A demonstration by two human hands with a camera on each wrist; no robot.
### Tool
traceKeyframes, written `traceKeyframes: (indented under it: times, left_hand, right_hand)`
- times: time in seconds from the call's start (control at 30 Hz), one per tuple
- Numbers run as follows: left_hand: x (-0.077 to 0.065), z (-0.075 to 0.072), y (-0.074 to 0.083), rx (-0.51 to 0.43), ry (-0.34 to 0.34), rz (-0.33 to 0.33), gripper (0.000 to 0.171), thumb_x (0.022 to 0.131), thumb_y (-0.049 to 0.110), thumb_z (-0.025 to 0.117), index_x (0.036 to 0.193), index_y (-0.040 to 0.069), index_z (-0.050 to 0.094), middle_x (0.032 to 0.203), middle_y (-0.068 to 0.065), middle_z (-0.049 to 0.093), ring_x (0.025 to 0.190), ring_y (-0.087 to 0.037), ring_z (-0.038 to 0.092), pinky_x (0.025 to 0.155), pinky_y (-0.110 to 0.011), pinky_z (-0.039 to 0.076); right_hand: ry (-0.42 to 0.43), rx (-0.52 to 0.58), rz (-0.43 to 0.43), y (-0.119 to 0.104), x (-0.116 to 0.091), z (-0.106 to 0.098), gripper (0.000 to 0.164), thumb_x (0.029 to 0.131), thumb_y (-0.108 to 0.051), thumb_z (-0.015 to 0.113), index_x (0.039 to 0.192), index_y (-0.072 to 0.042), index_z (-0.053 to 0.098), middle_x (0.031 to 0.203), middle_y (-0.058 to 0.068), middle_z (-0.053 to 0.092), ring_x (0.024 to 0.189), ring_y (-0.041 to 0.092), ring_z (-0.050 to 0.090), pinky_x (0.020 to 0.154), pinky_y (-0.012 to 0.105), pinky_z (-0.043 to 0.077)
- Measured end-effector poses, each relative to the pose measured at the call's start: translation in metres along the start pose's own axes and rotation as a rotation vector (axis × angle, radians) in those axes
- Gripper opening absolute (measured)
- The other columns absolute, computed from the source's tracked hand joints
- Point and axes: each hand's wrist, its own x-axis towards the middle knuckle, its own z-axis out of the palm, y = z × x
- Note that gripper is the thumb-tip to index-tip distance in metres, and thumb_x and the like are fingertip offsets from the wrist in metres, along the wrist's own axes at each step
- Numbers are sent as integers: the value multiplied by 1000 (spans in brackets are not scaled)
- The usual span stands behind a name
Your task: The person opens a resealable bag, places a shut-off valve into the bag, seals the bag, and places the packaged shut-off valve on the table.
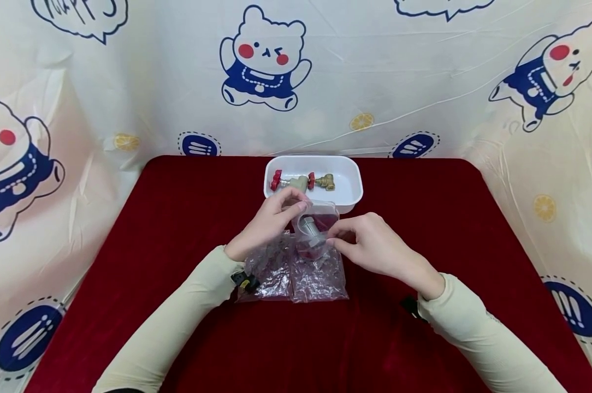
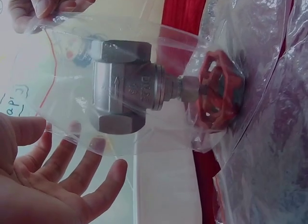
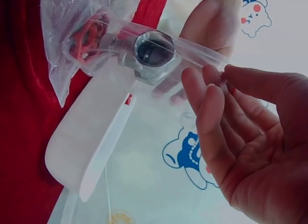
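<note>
A steel gate valve [image 2: 118,86] with a red handwheel [image 2: 221,91] sits inside a clear zip bag [image 2: 173,38], wheel end down. My left hand [image 1: 271,221] pinches one side of the bag's mouth between thumb and index finger, the other fingers spread behind the plastic. At the opposite side of the mouth, the fingertips of my right hand [image 1: 374,245] pinch the bag's edge. A red line runs along the mouth in the left wrist view. The bag is held upright over two crinkled plastic bags [image 1: 320,281] on the table.
Just behind the hands stands a white tray [image 1: 350,183]. It holds a brass valve [image 1: 327,182] and a pale grey valve [image 1: 298,183], both with red handwheels. A dark red cloth [image 1: 188,213] covers the table, and printed curtains [image 1: 325,125] enclose it.
</note>
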Motion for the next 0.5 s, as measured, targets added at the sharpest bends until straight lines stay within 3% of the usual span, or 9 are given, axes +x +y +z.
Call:
traceKeyframes:
  times: [0.07, 0.27, 0.5]
  left_hand:
    - [1, -1, 0, 11, 18, 7, 14, 109, 12, 58, 116, 2, 66, 116, -11, 68, 112, -25, 67, 96, -43, 52]
    - [-1, -4, 4, -33, 57, -8, 11, 109, 9, 58, 112, 1, 64, 110, -13, 71, 96, -24, 68, 86, -35, 55]
    - [-6, -5, 9, -58, 118, 6, 8, 107, 4, 59, 111, -3, 63, 103, -17, 71, 91, -23, 71, 85, -34, 60]
  right_hand:
    - [10, 5, 5, -1, 0, -1, 4, 95, -11, 79, 97, -14, 82, 86, -9, 74, 53, 5, 45, 50, 27, 43]
    - [32, -7, 12, -4, -1, -2, 8, 95, -9, 77, 98, -16, 81, 86, -8, 74, 53, 6, 47, 49, 27, 44]
    - [68, -31, -21, -8, -2, -6, 5, 96, -8, 78, 100, -10, 81, 89, -4, 75, 62, 10, 53, 59, 29, 48]
